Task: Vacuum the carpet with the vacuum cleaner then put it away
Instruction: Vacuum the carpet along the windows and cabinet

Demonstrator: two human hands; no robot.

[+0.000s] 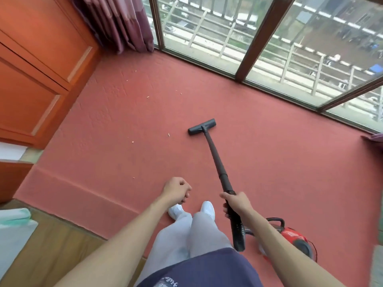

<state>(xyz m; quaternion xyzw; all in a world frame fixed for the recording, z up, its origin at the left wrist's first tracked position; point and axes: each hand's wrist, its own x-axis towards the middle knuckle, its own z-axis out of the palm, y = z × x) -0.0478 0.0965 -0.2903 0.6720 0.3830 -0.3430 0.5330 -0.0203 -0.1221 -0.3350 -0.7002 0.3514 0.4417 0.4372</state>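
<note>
A red carpet point(269, 162) covers the floor ahead of me. My right hand point(237, 203) grips the black vacuum wand point(215, 156) where it meets the ribbed hose. The wand runs forward to the black floor head point(202, 126), which lies flat on the carpet in the middle of the view. The red canister of the vacuum cleaner point(294, 237) sits on the carpet behind my right arm. My left hand point(177, 190) hangs in front of me with loosely curled fingers and holds nothing. Several small pale crumbs point(169, 134) lie left of the floor head.
An orange wooden cabinet point(37, 69) lines the left side. A purple curtain point(124, 21) hangs in the far corner. A large window with a brown frame point(259, 38) runs along the far and right edges. Wooden floor point(62, 241) begins at the carpet's near-left edge.
</note>
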